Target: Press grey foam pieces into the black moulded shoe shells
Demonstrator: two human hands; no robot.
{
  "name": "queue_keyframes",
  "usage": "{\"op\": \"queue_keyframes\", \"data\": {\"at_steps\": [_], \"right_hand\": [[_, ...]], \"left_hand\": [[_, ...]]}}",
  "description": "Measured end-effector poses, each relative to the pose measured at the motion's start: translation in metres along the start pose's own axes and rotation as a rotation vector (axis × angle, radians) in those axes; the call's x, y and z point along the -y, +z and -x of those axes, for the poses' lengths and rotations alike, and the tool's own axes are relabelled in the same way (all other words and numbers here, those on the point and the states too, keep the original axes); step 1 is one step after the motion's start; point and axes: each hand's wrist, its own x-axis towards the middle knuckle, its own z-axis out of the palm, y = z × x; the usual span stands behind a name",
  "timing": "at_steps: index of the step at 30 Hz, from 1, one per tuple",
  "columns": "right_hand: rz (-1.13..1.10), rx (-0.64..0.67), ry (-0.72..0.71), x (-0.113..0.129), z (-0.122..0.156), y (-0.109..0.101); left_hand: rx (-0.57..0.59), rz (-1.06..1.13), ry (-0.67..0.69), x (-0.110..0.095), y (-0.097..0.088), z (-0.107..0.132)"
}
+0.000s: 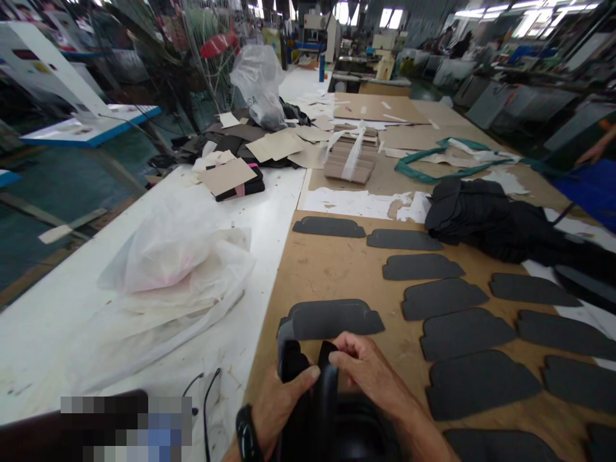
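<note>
Your left hand (275, 403) is clasping a black piece (325, 391), its thumb pressing across the near face. Your right hand (364, 367) is pinching the same piece near its upper end, thumb against fingers. The piece is standing up between your hands, over the near part of the brown sheet (337, 269). One dark grey panel (332, 319) is lying just beyond; a black fabric pile (471, 208) is resting farther off, to the right. On the white table (276, 199), a clear plastic bag (168, 250) is sitting to the left.
</note>
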Motion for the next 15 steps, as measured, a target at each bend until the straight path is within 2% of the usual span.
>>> {"op": "queue_keyframes", "data": {"at_steps": [2,5,8,9,13,15], "right_hand": [[0.077,0.017,-0.038,0.002,0.001,-0.006],[0.170,0.081,-0.005,0.008,0.002,-0.007],[0.169,0.104,0.045,0.013,0.003,-0.001],[0.136,0.108,0.047,0.012,0.004,0.001],[0.056,0.185,0.057,0.004,0.013,0.001],[0.089,0.184,0.094,-0.003,0.016,-0.006]], "left_hand": [[-0.023,-0.049,0.032,-0.006,-0.004,-0.002],[0.047,-0.101,0.078,-0.016,-0.005,-0.007],[0.107,-0.126,0.079,-0.021,-0.003,-0.012],[0.073,-0.131,0.089,-0.022,-0.003,-0.013],[-0.198,-0.121,0.146,-0.021,-0.007,-0.014],[-0.241,-0.135,0.126,-0.021,-0.012,-0.013]]}}
